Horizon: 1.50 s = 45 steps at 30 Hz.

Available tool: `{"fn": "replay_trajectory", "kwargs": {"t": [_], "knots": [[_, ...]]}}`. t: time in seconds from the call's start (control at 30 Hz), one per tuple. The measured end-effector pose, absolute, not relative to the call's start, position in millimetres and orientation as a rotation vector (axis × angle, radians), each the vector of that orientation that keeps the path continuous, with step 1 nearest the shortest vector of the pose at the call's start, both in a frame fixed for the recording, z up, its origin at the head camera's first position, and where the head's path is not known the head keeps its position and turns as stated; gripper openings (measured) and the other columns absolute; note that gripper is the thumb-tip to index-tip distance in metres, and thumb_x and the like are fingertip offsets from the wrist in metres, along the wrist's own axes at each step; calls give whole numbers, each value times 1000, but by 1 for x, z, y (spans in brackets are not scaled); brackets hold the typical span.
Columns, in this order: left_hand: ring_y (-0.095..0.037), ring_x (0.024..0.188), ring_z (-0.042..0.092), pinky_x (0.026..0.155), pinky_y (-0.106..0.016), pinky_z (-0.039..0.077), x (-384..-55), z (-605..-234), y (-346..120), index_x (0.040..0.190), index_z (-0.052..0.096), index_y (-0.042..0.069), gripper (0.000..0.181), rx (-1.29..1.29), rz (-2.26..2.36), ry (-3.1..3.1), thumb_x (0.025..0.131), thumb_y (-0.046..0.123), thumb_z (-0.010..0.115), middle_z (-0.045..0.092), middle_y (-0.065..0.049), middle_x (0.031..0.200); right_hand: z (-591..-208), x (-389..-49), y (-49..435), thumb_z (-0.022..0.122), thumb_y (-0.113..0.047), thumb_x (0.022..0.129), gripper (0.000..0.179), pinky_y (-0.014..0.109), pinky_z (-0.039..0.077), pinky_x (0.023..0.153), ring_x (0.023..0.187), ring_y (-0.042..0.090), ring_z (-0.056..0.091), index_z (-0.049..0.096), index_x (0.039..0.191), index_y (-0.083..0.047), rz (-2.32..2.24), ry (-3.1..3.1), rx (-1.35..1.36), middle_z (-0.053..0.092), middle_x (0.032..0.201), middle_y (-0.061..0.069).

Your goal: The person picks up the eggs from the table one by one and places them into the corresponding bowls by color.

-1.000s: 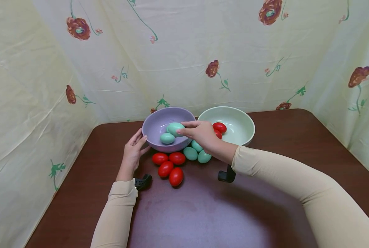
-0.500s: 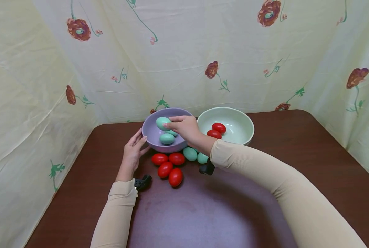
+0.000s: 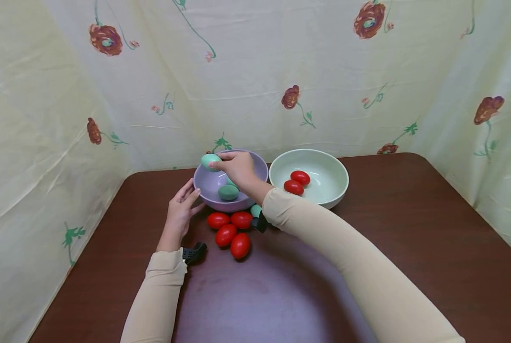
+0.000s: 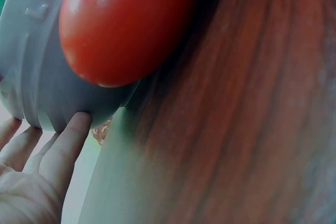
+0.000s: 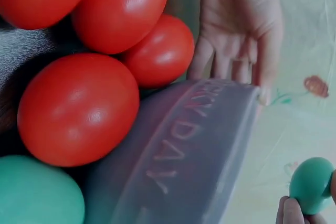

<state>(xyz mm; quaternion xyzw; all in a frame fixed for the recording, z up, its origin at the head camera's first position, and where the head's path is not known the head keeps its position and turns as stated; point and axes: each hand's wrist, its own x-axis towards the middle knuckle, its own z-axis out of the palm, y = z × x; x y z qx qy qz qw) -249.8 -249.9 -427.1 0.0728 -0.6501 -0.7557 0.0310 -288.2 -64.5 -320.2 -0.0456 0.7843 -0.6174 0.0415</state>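
Observation:
My right hand (image 3: pixel 240 169) pinches a mint-green egg (image 3: pixel 211 162) between thumb and fingers, above the far left side of the purple bowl (image 3: pixel 259 164). In the right wrist view that green egg (image 5: pixel 312 184) shows at the lower right, at the fingertips. Inside the bowl lie a green egg (image 3: pixel 228 192) and a second one partly behind my right hand. My left hand (image 3: pixel 180 213) rests against the bowl's left side, its straight fingers touching the outer wall (image 4: pixel 63 95) and its thumb at the rim. Raised lettering marks this wall.
Several red eggs (image 3: pixel 226 235) lie on the brown table (image 3: pixel 410 209) before the purple bowl. A green egg (image 3: pixel 256 210) shows beside them, partly behind my right wrist strap. To the right stands a pale green bowl (image 3: pixel 330 176) holding two red eggs (image 3: pixel 300 178). Flowered cloth hangs behind.
My right hand has carried the green egg leftward across the purple bowl, from its right side to near its far left rim. My left hand has stayed at the bowl's side.

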Motion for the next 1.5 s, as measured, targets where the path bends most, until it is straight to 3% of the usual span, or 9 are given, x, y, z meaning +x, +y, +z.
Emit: {"fn": "replay_trajectory", "kwargs": {"t": [0.77, 1.2, 1.5], "knots": [[-24, 141, 45, 103, -45, 49, -248, -428, -250, 155, 35, 16, 58, 234, -2339, -1995, 101, 20, 57, 34, -6, 162, -370, -317, -70, 84, -24, 80, 45, 29, 57, 91, 112, 18, 68, 73, 120, -10, -1569, 2674, -283, 73, 119, 7], [-24, 142, 45, 104, -46, 48, -250, -425, -249, 156, 35, 15, 59, 207, -2331, -1995, 101, 21, 57, 33, -5, 162, -372, -321, -68, 85, -21, 78, 45, 30, 54, 98, 116, 19, 66, 73, 120, -10, -1439, 2743, -383, 73, 120, 5], [-23, 142, 44, 105, -46, 47, -249, -427, -250, 156, 34, 17, 59, 226, -2333, -2003, 102, 21, 57, 32, -5, 163, -375, -321, -69, 87, -22, 76, 41, 29, 54, 94, 110, 18, 67, 76, 115, -12, -1343, 2786, -398, 75, 114, 3]]}}
